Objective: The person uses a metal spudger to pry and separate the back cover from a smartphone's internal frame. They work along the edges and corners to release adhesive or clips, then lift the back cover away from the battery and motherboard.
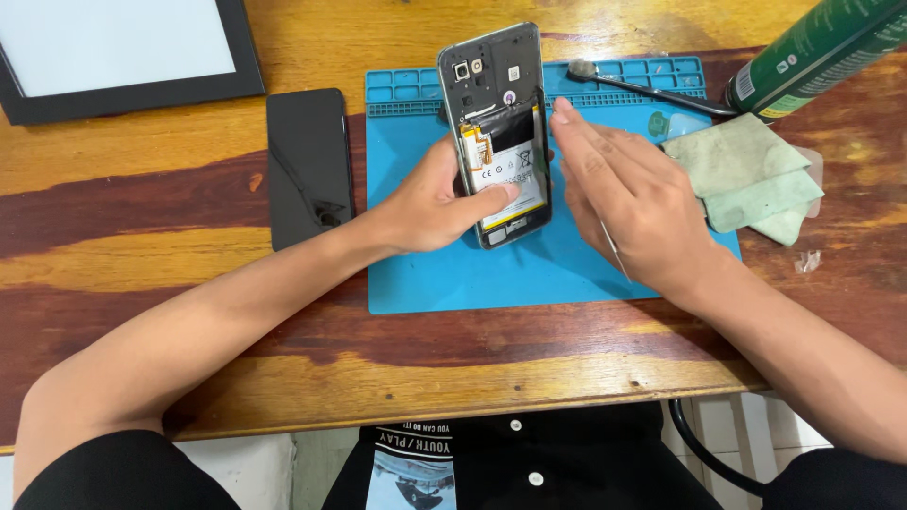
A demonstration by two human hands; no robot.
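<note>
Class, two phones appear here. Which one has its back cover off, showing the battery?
The phone held upright over the blue mat by the left hand. Its battery and camera parts show; the black phone lies closed on the wooden table.

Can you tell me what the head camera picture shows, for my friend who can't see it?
A person's left hand holds an opened phone, battery showing, over a blue mat on a wooden table. The right hand touches its edge; a black back cover lies nearby.
</note>
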